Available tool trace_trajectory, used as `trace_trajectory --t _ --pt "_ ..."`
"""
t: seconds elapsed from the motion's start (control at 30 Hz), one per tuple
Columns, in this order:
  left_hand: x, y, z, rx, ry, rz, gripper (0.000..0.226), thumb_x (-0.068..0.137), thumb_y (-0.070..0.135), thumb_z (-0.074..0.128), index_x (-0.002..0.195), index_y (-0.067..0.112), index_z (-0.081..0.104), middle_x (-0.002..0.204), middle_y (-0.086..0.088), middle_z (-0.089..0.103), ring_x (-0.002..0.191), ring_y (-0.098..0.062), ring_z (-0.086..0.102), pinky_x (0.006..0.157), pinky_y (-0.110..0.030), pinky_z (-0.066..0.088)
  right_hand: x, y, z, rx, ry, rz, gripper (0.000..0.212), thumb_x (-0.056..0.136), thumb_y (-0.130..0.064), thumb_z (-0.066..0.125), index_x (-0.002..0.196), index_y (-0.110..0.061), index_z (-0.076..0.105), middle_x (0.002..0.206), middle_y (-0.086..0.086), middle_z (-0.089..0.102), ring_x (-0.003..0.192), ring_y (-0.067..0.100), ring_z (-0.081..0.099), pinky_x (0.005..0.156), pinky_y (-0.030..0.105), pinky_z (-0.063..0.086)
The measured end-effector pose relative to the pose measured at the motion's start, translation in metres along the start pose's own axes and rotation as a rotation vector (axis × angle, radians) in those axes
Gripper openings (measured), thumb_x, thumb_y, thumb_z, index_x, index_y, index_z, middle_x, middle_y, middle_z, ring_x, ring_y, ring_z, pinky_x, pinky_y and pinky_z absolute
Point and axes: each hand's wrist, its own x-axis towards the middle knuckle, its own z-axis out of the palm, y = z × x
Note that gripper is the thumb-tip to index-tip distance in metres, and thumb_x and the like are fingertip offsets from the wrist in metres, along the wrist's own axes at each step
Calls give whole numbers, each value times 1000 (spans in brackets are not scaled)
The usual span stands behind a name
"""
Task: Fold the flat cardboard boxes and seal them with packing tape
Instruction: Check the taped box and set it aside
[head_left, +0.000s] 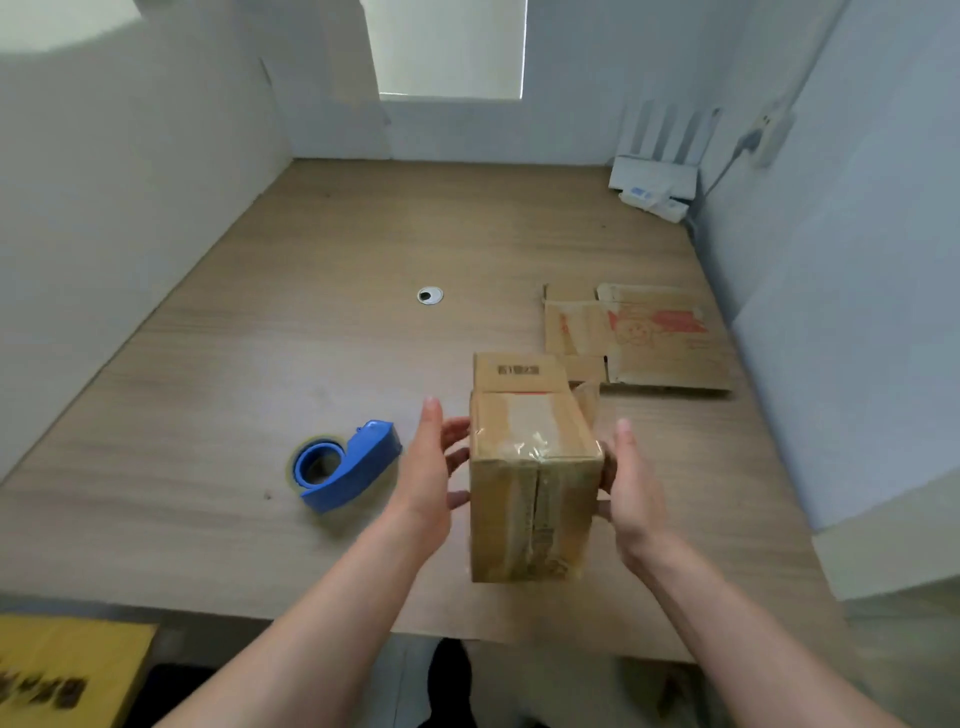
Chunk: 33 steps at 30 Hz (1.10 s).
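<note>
**Taped box between two hands**

A cardboard box (535, 483) stands upright between both hands. The left hand (431, 467) has its fingers against the box's left side, and the right hand (631, 478) touches its right side — thumbs pointing up. Clear tape crosses the box's top and runs down its near face. A blue tape dispenser (345, 465) lies on the wooden table (260, 338), just left of the left hand. Flat cardboard (644, 338) with red print lies behind the box — close to the right wall. A white router (654, 176) sits in the far right corner.
</note>
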Motion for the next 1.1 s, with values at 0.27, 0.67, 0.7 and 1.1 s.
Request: trace_trajectory --t 0.27,0.67,0.7,1.1 --pt "-41 -24 5 44 -58 81 42 102 54 35 113 20 58 111 -5 62 110 -18 60 96 -53 50 -28 15 -21 156 -66 -107 67 83 -81 42 124 -32 62 118 -1 71 114 19 64 100 46 48" --pt "-32 -103 2 891 -75 238 82 60 40 78 133 37 39 128 14 53 117 -9 53 101 -36 48 -42 85 -27 -37 92 118 17 95 -11 62 108 -21 65 105 5 72 104 24 66 99 55 51" --pt "-32 -103 0 887 -67 240 76 68 33 73 137 36 39 130 14 53 118 -10 53 103 -36 48 -41 85 -26 -41 97 101 21 95 -9 61 112 -21 63 109 4 70 106 24 65 99 54 52" --pt "10 -67 -12 541 -39 112 18 100 15 50 112 18 63 91 4 63 84 -13 59 71 -25 48 -14 60 -4 -229 250 -32 101 81 5 70 156 -39 20 159 0 35 141 26 40 113 49 40"
